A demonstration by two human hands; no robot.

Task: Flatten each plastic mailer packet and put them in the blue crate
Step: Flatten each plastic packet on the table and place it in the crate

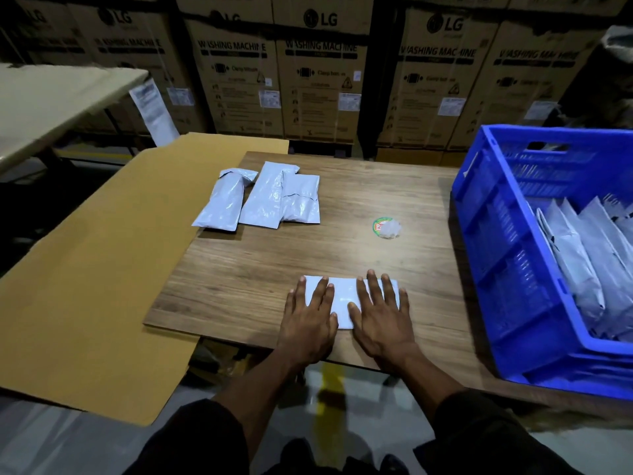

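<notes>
Far left: flat cardboard sheet [89,269] lying partly under the wooden worktop [274,255]. On the worktop's back-left, three grey mailer packets [260,198] wait side by side, touching or overlapping, long axes running roughly away from the person, all looking puffy, not yet pressed.

Near edge, centre: one white mailer packet [342,298] lies flat with its long axis running left-right across the person's front. Left hand [308,317] is spread, fingers straight, palm down on the packet's left end. Right hand [382,313] likewise spread flat on its right end. Neither hand curls round anything; both just press. Thumbs nearly meet over the packet's near edge.

Round sticker or lid [386,228] sits mid-worktop, apart from everything.

Far right: blue crate [507,269] on the worktop's right end, already holding several grey packets standing on edge.

Judgement: flattening step under way. Crate lies to the right of the pressed packet, so the right hand is nearer for the transfer; packet's long axis already points toward the crate. Three packets left after this one.
</notes>
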